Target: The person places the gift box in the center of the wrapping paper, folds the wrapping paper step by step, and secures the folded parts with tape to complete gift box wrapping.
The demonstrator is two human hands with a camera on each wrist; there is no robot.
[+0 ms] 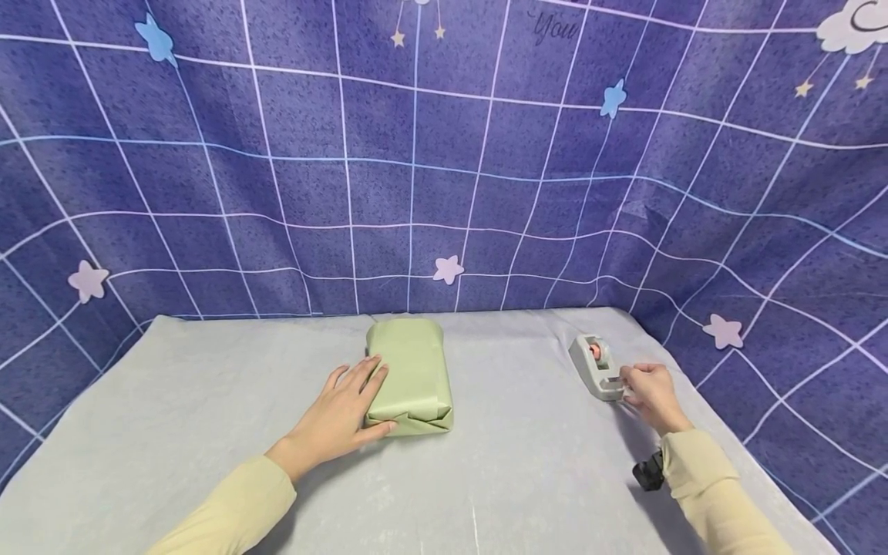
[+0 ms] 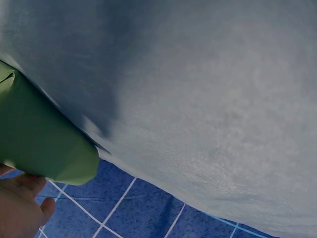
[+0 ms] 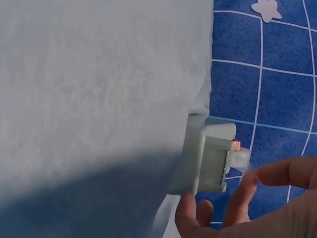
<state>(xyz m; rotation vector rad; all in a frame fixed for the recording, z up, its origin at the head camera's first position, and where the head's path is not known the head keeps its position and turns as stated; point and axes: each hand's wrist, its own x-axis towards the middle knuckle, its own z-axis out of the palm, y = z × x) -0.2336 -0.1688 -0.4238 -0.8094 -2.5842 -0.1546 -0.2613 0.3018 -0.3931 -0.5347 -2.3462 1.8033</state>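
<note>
A package wrapped in pale green paper lies on the cloth-covered table, with folded paper at its near end. My left hand rests on its left side, fingers spread over the top and the thumb at the near end. Off to the right, a light grey tape dispenser holds a roll with an orange core. My right hand is at the dispenser's near end. In the right wrist view, its thumb and index finger pinch the loose end of clear tape beside the toothed cutter. Other fingertips touch the dispenser's base.
A grey-white cloth covers the table. Blue curtain fabric with grid lines and stars hangs behind and at both sides. A small black device sits at the right wrist, by the cream sleeve.
</note>
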